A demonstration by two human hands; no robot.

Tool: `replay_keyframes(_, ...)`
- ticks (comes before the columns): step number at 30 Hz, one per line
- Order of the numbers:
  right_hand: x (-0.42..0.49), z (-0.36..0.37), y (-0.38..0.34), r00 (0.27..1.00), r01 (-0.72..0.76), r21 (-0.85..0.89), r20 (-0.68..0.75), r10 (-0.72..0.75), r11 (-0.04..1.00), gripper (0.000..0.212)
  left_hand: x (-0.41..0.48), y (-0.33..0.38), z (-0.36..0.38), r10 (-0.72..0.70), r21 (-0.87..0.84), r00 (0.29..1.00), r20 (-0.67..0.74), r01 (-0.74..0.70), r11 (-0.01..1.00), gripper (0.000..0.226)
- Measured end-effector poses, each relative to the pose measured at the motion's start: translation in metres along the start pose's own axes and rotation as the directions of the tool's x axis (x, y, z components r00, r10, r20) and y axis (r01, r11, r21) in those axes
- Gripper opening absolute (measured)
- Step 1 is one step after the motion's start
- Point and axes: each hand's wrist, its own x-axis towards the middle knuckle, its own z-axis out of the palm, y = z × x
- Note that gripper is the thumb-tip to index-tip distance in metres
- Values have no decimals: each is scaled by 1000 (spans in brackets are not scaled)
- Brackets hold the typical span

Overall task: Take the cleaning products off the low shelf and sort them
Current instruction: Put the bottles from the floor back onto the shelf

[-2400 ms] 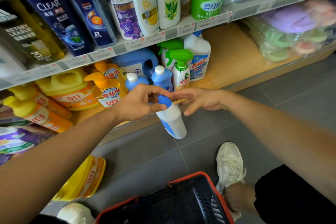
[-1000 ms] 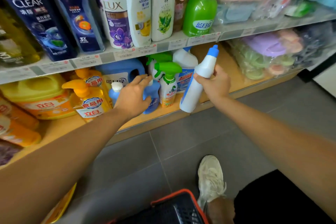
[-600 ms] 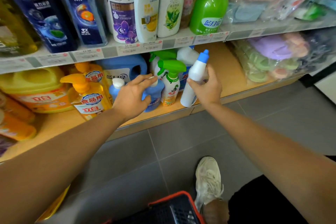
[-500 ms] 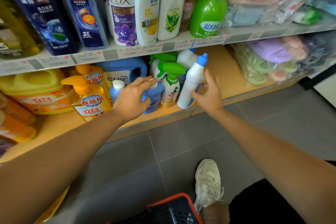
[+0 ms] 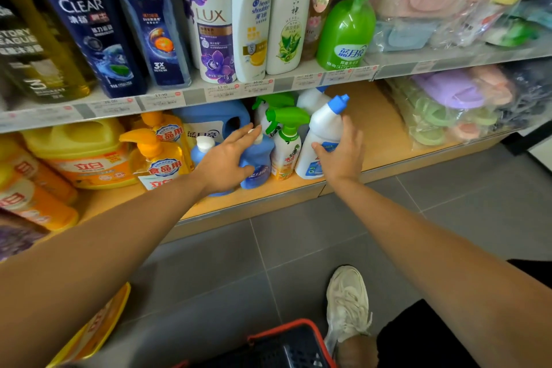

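Head view: both hands on cleaning bottles at the low shelf (image 5: 376,134), centre of the frame.
The right hand (image 5: 340,158) wraps the belly of the white bottle (image 5: 321,131), thumb across its label. That bottle stands slightly tilted near the shelf's front edge, just beside the green-trigger spray bottle (image 5: 286,143). The left hand (image 5: 224,161) clasps the small blue bottle (image 5: 258,164), fingers over its shoulder and thumb on the front. Both bottles look like smooth, stiff plastic, probably weighty if full. A hold round the body below the neck seems surer than one on the cap.
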Motion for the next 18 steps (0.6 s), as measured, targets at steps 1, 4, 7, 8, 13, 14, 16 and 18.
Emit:
replay_keyframes(1,-2,-1,-3,1000,-7,9,28,6,1000,92,-1,1,-3,-5,-4,1000,30,5,1000,91)
replay_keyframes(4,-6,-9,-16,980,-75,16,187,71,997,108,-13,7,-11,-1,55,999,45,-1,999,83)
replay_keyframes(7,-7,-27,-28,917,-175,-69,352,188,982,108,-36,19,-23,28,118,1000,-5,-28,993,66)
replay_keyframes(8,-9,-34,-35,891,-185,-129,396,222,974,101,-46,23,-29,37,141,999,-13,-35,989,59)
replay_keyframes(13,-38,-54,-96,788,-10,-156,607,104,988,60,-103,39,-69,18,275,997,74,-38,961,31)
replay_keyframes(14,-46,-56,-111,764,78,-135,645,28,988,58,-115,40,-78,4,310,997,79,-29,950,29)
replay_keyframes(16,-64,-55,-143,707,296,-89,689,-156,951,52,-142,38,-97,-40,374,997,60,15,927,29)
replay_keyframes(18,-82,-50,-170,616,529,-51,710,-341,847,44,-169,30,-117,-74,414,997,16,61,908,28)
